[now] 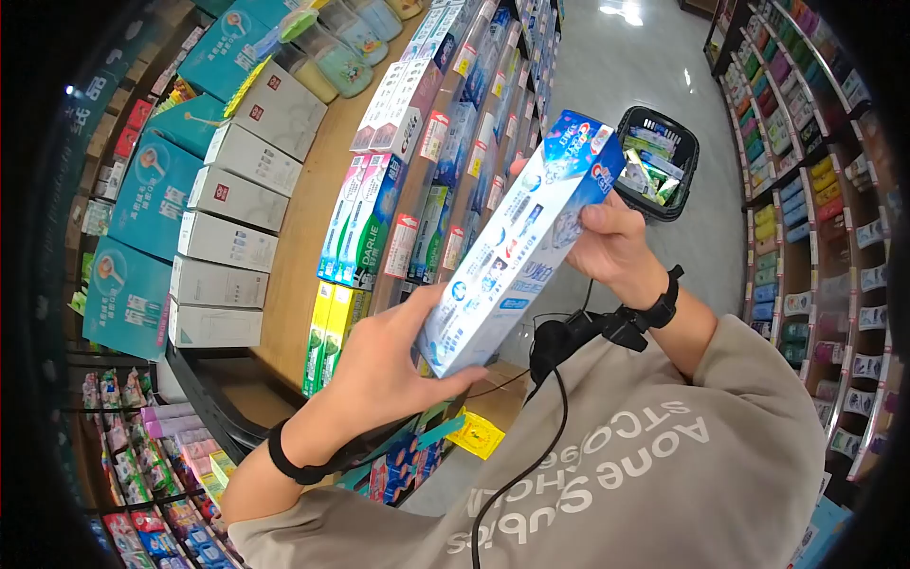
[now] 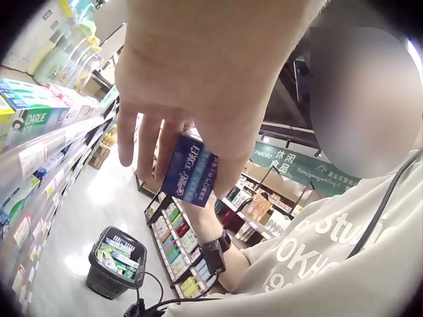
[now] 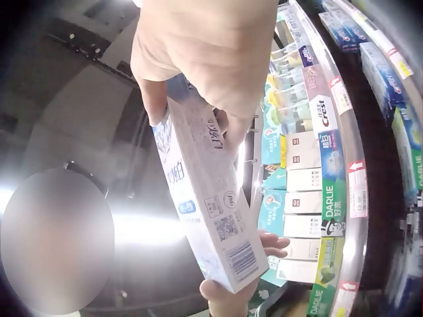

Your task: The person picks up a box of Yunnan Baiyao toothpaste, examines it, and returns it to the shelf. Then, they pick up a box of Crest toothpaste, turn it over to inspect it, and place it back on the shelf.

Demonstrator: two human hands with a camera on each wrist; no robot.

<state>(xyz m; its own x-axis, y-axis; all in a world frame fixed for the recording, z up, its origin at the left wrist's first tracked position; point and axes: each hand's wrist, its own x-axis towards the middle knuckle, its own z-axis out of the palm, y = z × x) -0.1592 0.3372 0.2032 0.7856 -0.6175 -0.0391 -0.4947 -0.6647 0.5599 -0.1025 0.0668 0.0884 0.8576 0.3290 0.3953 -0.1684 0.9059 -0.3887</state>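
Observation:
Between both hands a toothpaste box (image 1: 517, 256), white and blue with Crest-style branding, is held at a slant before the chest. My left hand (image 1: 379, 356) grips its near lower end, thumb below and fingers along the far side. Around the upper, bluer end my right hand (image 1: 616, 242) has its thumb on one face. Only the dark blue end of the box (image 2: 190, 170) shows in the left wrist view, under the left hand (image 2: 188, 79). From the right wrist, a barcode and a square code show on the box (image 3: 211, 198), with the right hand (image 3: 208, 49) over its top.
Toothpaste boxes (image 1: 365, 223) line the shelf at left, beside white cartons (image 1: 232, 194) and cups (image 1: 327, 57). A black basket (image 1: 690, 175) with several packages stands on the floor beyond the right hand. Another stocked shelf (image 1: 806, 218) runs along the right. A black cable (image 1: 559, 408) crosses the shirt.

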